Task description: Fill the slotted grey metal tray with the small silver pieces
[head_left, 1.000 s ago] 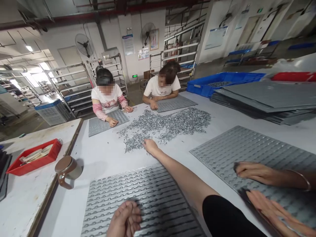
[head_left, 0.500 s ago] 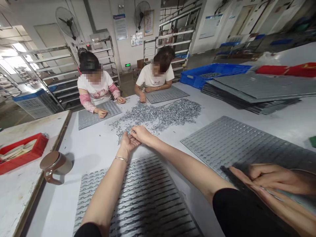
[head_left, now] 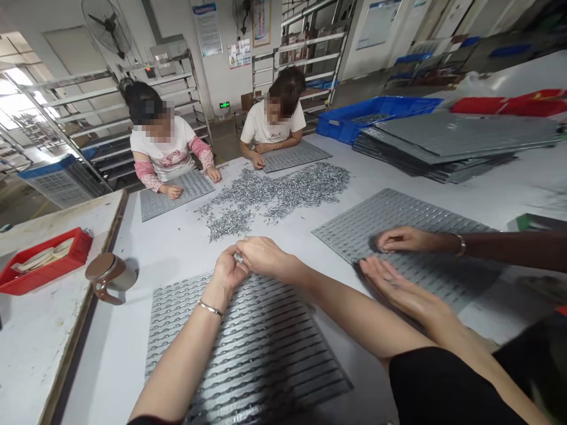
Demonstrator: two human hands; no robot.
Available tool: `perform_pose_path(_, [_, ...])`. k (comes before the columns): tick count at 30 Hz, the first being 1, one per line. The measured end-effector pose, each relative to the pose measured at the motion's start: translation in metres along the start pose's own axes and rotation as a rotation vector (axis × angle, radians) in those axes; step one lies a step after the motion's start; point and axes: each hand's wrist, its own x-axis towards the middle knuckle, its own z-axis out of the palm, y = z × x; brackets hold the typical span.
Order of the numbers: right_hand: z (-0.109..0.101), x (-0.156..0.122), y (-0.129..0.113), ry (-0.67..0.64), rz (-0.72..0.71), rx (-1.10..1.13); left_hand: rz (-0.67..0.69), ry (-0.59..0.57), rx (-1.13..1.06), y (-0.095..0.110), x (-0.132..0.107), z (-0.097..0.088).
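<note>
My left hand is cupped around several small shiny metal parts, just above the far edge of a ridged grey tray. Against it, my right hand is closed, with its fingertips bent toward the left palm; what they grip is hidden. Rows of small raised shapes line the tray beneath my forearms. Beyond my hands, a loose pile of small metal parts spreads over the white table.
At right, a co-worker's hands work over another ridged tray. Two people sit opposite with trays. A brown-lidded mug and red bin stand left. Stacked grey sheets and a blue crate lie back right.
Both my hands have drawn back from the pile's near edge to above my tray, with metal parts now showing in the left. The co-worker's hands at right have moved forward over their tray.
</note>
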Motion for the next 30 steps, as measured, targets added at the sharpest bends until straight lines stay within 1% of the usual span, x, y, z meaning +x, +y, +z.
perform_pose_path(2, [0.009, -0.021, -0.004, 0.061, -0.006, 0.021, 0.000, 0.000, 0.040, -0.012, -0.023, -0.006])
perform_pose_path(4, [0.020, -0.042, -0.007, 0.138, -0.031, 0.079, 0.012, -0.003, 0.074, -0.026, -0.045, -0.016])
perform_pose_path(7, [0.042, -0.078, -0.008, 0.256, -0.108, 0.231, 0.038, -0.029, 0.132, -0.049, -0.075, -0.043])
perform_pose_path(8, [0.051, -0.090, -0.009, 0.290, -0.136, 0.277, 0.045, -0.057, 0.172, -0.057, -0.084, -0.053])
perform_pose_path(10, [0.072, -0.113, -0.010, 0.349, -0.201, 0.332, 0.025, -0.088, 0.233, -0.073, -0.099, -0.073])
perform_pose_path(12, [0.093, -0.135, -0.012, 0.388, -0.246, 0.388, -0.012, -0.087, 0.267, -0.088, -0.112, -0.090])
perform_pose_path(13, [0.103, -0.144, -0.013, 0.398, -0.227, 0.433, -0.023, -0.074, 0.269, -0.096, -0.116, -0.096])
perform_pose_path(14, [0.112, -0.152, -0.014, 0.405, -0.177, 0.495, -0.018, -0.053, 0.260, -0.104, -0.120, -0.101])
perform_pose_path(16, [0.125, -0.164, -0.017, 0.369, -0.027, 0.666, 0.031, 0.017, 0.215, -0.120, -0.123, -0.109])
perform_pose_path(19, [0.133, -0.173, -0.021, 0.261, 0.218, 0.949, 0.097, 0.095, 0.162, -0.142, -0.122, -0.113])
perform_pose_path(21, [0.133, -0.173, -0.022, 0.203, 0.318, 1.063, 0.123, 0.098, 0.148, -0.153, -0.120, -0.114])
perform_pose_path(23, [0.132, -0.170, -0.022, 0.189, 0.353, 1.067, 0.146, 0.092, 0.142, -0.160, -0.117, -0.113])
perform_pose_path(25, [0.132, -0.166, -0.020, 0.227, 0.356, 0.994, 0.168, 0.097, 0.150, -0.161, -0.115, -0.112])
perform_pose_path(27, [0.133, -0.162, -0.019, 0.272, 0.348, 0.904, 0.196, 0.099, 0.164, -0.159, -0.112, -0.110])
perform_pose_path(30, [0.136, -0.158, -0.020, 0.291, 0.321, 0.842, 0.228, 0.105, 0.180, -0.154, -0.109, -0.109])
